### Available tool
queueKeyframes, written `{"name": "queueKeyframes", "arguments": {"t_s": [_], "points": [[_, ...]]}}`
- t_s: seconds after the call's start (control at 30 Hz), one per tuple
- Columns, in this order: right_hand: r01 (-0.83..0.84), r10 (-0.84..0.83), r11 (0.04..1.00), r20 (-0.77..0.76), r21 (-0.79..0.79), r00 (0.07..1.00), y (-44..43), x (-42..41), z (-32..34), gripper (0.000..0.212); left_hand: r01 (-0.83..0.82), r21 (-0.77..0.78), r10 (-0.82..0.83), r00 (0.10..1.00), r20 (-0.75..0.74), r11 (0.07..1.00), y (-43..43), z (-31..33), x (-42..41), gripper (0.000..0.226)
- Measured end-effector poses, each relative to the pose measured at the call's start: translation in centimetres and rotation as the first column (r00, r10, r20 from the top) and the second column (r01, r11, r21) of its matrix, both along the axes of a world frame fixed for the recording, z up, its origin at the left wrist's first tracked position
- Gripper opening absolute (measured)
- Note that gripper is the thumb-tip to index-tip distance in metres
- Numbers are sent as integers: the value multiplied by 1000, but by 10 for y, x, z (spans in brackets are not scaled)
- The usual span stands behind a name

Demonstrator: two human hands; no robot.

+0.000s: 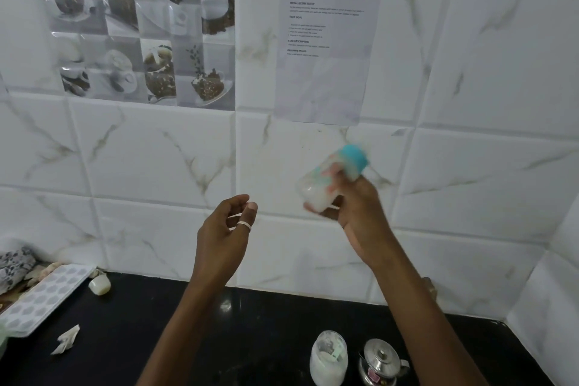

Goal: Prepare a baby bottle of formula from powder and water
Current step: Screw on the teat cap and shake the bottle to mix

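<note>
My right hand (355, 200) grips a baby bottle (329, 180) with a teal cap, raised in front of the tiled wall. The bottle is tilted, cap up to the right, blurred by motion, and holds white liquid. My left hand (227, 226) hovers to the left of it at about the same height, fingers curled and apart, holding nothing. Below, on the black counter (188, 323), stands an open jar of white powder (329, 359) with a scoop inside, and beside it a small steel kettle (380, 362).
A white silicone mould tray (44, 294) lies at the counter's left edge, with a patterned cloth (15, 263) behind it. A small white cap (100, 285) and a crumpled paper scrap (65, 338) lie nearby. A printed sheet (326, 50) hangs on the wall.
</note>
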State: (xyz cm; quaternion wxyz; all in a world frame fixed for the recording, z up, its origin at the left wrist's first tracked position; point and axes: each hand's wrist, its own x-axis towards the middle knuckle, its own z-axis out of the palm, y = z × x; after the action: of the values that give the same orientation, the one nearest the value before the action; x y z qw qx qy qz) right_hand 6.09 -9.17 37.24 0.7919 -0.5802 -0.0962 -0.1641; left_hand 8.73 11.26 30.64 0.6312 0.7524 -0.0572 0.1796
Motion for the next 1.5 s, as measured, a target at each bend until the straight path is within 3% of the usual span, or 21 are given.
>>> {"name": "queueKeyframes", "arguments": {"t_s": [0.07, 0.1, 0.2, 0.27, 0.3, 0.4, 0.47, 0.53, 0.63, 0.67, 0.73, 0.8, 0.83, 0.9, 1.0, 1.03, 1.2, 1.27, 1.37, 1.4, 1.5], "points": [[21, -33, 960, 36, 279, 999, -4, 4, 5, 50, 0, -9, 0, 1000, 7, 1000, 2, 0, 1, 19], [28, -44, 957, 47, 290, 998, -2, 6, 4, 48, -3, -10, 3, 1000, 10, 1000, 4, 1, 1, 19], [9, -14, 996, -57, -91, 998, 11, 1, -12, 43, -10, -10, 10, 1000, 16, 1000, 5, 5, 4, 24], [-60, 27, 954, -115, -293, 993, 11, -2, -22, 51, -9, -18, 10, 1000, 17, 1000, 5, 7, 5, 25], [-52, 30, 967, -92, -251, 995, 8, -1, -21, 53, -5, -27, 6, 1000, 17, 1000, 6, 8, 5, 25], [27, -26, 972, -9, 233, 1000, -6, 3, -6, 45, 5, -45, -4, 1000, 22, 999, 7, 12, 5, 27], [78, -97, 932, 37, 355, 995, -9, 7, 1, 40, 6, -55, -5, 1000, 30, 998, 8, 14, 6, 27], [91, -99, 964, 20, 250, 995, -3, 5, -3, 43, 9, -65, -7, 999, 36, 998, 7, 17, 7, 28], [-27, 13, 978, -68, -209, 998, 2, -5, -17, 42, 17, -85, -13, 999, 44, 996, 4, 20, 7, 28], [-28, 16, 973, -51, -228, 999, -1, -6, -18, 42, 20, -87, -16, 999, 45, 996, 3, 20, 7, 27], [9, -10, 1000, 13, 26, 1000, -10, -4, -10, 40, 26, -83, -22, 999, 45, 996, 4, 20, 6, 26], [53, -72, 943, 46, 330, 996, -19, 2, 0, 44, 25, -85, -21, 999, 43, 996, 5, 19, 5, 26], [56, -85, 929, 62, 367, 995, -19, 5, 2, 47, 24, -86, -20, 999, 42, 996, 6, 19, 5, 26], [45, -51, 972, 18, 229, 999, -10, 3, -4, 48, 27, -91, -24, 999, 39, 996, 6, 19, 6, 26], [-75, 51, 975, -116, -211, 992, 0, -5, -24, 45, 31, -91, -27, 999, 41, 995, 3, 20, 6, 28], [-72, 47, 971, -112, -228, 993, -1, -5, -26, 45, 34, -93, -30, 999, 42, 995, 2, 20, 6, 28], [56, -57, 946, -7, 319, 998, -10, 5, -9, 49, 48, -117, -42, 998, 53, 992, 4, 24, 4, 14], [52, -45, 977, -38, 207, 998, -2, 4, -12, 49, 55, -130, -48, 997, 58, 990, 3, 27, 4, 12], [-68, 39, 973, -132, -222, 990, 6, -4, -25, 54, 66, -140, -58, 996, 66, 988, 0, 31, 3, 14], [-72, 45, 971, -119, -229, 992, 4, -4, -25, 59, 69, -144, -59, 996, 69, 987, 0, 32, 2, 14], [5, 3, 979, -38, 203, 999, -5, 1, -13, 52, 74, -154, -63, 995, 75, 985, 1, 34, 0, 15]]}}
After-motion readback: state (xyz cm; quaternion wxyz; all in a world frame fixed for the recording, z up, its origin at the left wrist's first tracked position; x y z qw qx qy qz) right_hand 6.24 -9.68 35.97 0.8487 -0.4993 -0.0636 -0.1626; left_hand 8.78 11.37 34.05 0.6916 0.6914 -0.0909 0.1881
